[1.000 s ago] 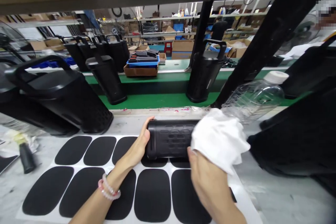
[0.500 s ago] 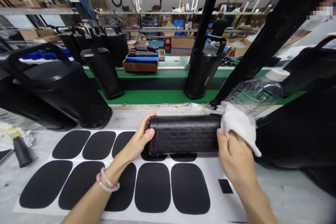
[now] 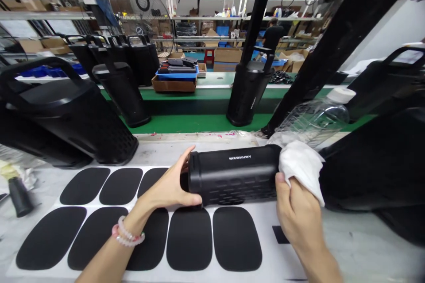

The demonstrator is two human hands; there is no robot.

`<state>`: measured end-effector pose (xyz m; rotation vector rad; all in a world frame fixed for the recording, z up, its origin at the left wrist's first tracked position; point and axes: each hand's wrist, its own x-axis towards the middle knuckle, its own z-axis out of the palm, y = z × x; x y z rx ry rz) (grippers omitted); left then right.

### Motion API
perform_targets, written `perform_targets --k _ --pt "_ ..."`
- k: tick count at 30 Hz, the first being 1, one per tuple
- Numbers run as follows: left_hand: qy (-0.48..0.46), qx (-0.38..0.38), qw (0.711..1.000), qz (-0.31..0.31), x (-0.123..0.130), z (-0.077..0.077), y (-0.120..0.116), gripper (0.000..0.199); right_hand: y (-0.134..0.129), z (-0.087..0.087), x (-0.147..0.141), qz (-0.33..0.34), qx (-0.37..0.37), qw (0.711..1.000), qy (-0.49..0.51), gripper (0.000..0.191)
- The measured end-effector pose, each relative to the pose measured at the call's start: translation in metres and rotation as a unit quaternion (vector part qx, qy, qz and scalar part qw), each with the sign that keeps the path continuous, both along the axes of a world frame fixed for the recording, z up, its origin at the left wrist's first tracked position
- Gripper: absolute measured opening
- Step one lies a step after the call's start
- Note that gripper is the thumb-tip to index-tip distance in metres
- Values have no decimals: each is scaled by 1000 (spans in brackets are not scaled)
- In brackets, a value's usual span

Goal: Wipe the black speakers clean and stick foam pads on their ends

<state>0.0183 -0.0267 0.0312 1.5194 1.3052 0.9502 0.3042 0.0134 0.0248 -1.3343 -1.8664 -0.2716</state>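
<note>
A black portable-speaker-like case (image 3: 232, 170), lettered MERKURY and dimpled along its lower side, lies on its side between my hands. My left hand (image 3: 174, 185), with beaded bracelets at the wrist, grips its left end, the thumb in front. My right hand (image 3: 295, 199) pinches a white cloth (image 3: 300, 163) at the right end, its thumb by the case; the cloth hides part of that end. Beneath the case is a white sheet (image 3: 277, 256) bearing rows of rounded black pads (image 3: 189, 239).
More black cases with handles stand at left (image 3: 76, 115) and on the green belt (image 3: 186, 124). A clear plastic bottle (image 3: 325, 115) and a slanted black post (image 3: 318, 57) are at right. A brown box (image 3: 174, 84) sits beyond the belt. A person (image 3: 272, 35) is far back.
The case has rolled between my hands, so the MERKURY lettering now shows on top and the dimpled side faces lower. My left thumb has shifted lower on its end.
</note>
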Motion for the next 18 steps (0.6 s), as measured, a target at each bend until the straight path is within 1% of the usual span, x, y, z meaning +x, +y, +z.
perform_targets --k 1,3,5,8,11,13,15,16,18 --pt "-29 0 1000 10 2 -2 1 120 0 2 -5 12 -10 1000 -2 47" --pt "-73 1 997 31 5 -4 2 102 -2 3 -19 58 -23 998 -7 46" --pt "-92 6 994 54 8 -5 3 89 -7 3 -33 106 -19 994 -6 43" --pt "-94 6 991 92 11 -4 5 81 -11 1 -46 132 -16 991 6 38" --pt "-96 -3 987 129 13 -6 8 70 -14 2 -42 131 -11 990 42 34" --pt "-105 -7 983 149 13 -9 10 64 -18 2 -36 123 13 989 75 30" --pt "-113 -12 981 158 13 -11 12 60 -25 2 -37 131 35 987 88 28" --pt "-114 -13 981 158 13 -12 12 59 -31 2 -41 150 36 985 81 28" --pt "-107 -7 982 158 14 -11 13 58 -41 0 -58 211 36 976 33 27"
